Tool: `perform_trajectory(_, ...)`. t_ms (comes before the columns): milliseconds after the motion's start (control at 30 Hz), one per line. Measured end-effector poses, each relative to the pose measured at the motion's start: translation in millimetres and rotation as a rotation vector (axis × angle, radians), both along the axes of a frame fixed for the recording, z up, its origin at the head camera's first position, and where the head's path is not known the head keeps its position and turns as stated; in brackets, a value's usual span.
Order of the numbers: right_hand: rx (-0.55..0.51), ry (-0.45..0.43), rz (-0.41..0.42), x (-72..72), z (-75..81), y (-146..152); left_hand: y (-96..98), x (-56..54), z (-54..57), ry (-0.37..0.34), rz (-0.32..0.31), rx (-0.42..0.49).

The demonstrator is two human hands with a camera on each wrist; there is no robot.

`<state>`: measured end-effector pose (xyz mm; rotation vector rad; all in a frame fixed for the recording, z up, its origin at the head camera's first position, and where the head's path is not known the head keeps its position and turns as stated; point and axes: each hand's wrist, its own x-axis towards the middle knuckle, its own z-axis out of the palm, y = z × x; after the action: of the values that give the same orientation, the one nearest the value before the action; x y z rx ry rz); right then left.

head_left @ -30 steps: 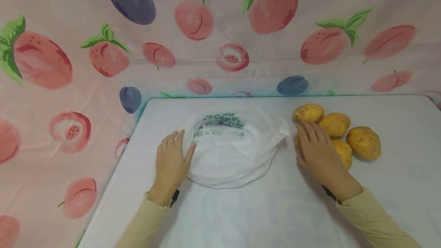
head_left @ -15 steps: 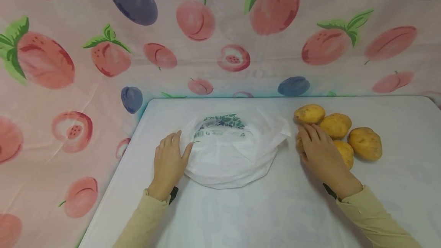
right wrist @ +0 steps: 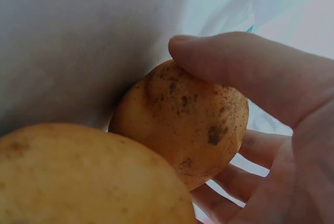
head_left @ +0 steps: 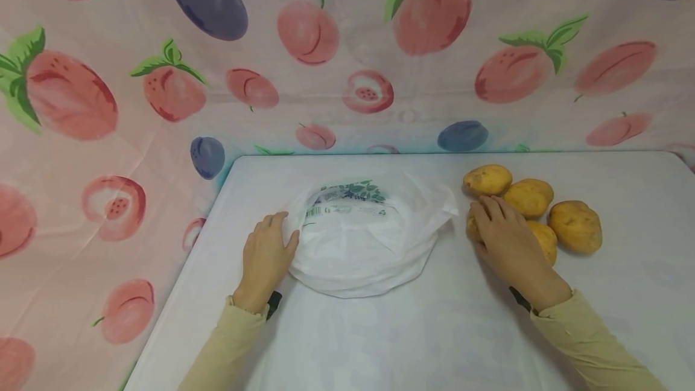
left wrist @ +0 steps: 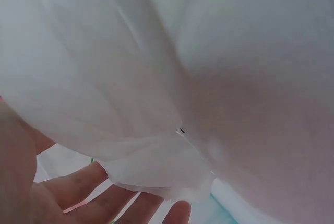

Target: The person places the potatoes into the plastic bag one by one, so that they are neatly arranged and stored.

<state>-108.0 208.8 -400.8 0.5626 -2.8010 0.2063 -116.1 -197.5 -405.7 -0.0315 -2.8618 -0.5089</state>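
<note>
My left hand [head_left: 266, 255] lies at the left edge of a crumpled white plastic bag [head_left: 358, 258] with green leaf print and a barcode. In the left wrist view its fingers [left wrist: 99, 200] stretch loosely along the bag's edge, and the thin plastic fills most of that view. On the right, my right hand [head_left: 513, 249] holds a potato [right wrist: 182, 119], the thumb on one side and the fingers curled round the other. From the head view that potato is mostly hidden under the hand. A second potato [right wrist: 88, 177] sits close to it in the right wrist view.
Several other yellow potatoes lie grouped around my right hand, one at the back [head_left: 487, 180] and one out to the right [head_left: 575, 226]. The white table [head_left: 391, 343] ends at a fruit-patterned cloth [head_left: 412, 77] behind and at the left.
My left hand has shifted slightly left, and its thumb and fingers have drawn in a little at the bag's edge. The right hand stays on the potato, which has not visibly moved.
</note>
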Motion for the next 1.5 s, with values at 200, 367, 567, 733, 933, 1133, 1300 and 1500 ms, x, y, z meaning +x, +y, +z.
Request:
perform_trajectory(200, -0.016, 0.023, 0.017, -0.1, 1.1, 0.2, 0.0, -1.0, 0.0, 0.011, 0.003, 0.008)
perform_trajectory(367, -0.02, 0.019, 0.015, -0.9, 3.4, 0.7, -0.3, -2.4, -0.5, 0.018, 0.006, 0.015)
perform_trajectory(567, -0.029, 0.019, 0.012, -2.2, 4.2, 0.6, -1.3, -2.9, 0.1, 0.001, 0.01, 0.018)
perform_trajectory(733, -0.027, 0.007, 0.004, -3.7, 5.3, 0.5, -2.3, -4.0, 0.8, -0.018, 0.025, 0.038)
perform_trajectory(933, -0.039, -0.018, -0.006, -4.2, 8.7, 1.1, -2.6, -4.3, 0.2, -0.017, 0.04, 0.053)
perform_trajectory(1133, -0.081, 0.018, -0.007, -1.8, 14.5, 0.8, -4.0, -5.4, -1.8, -0.015, 0.034, 0.064)
perform_trajectory(1300, -0.093, 0.021, -0.024, -1.6, 20.7, -0.9, -4.9, -5.2, -2.0, -0.003, 0.026, 0.075)
perform_trajectory(1500, -0.128, 0.06, 0.024, -5.9, 25.6, -1.0, -5.3, -4.7, -1.8, -0.017, 0.032, 0.084)
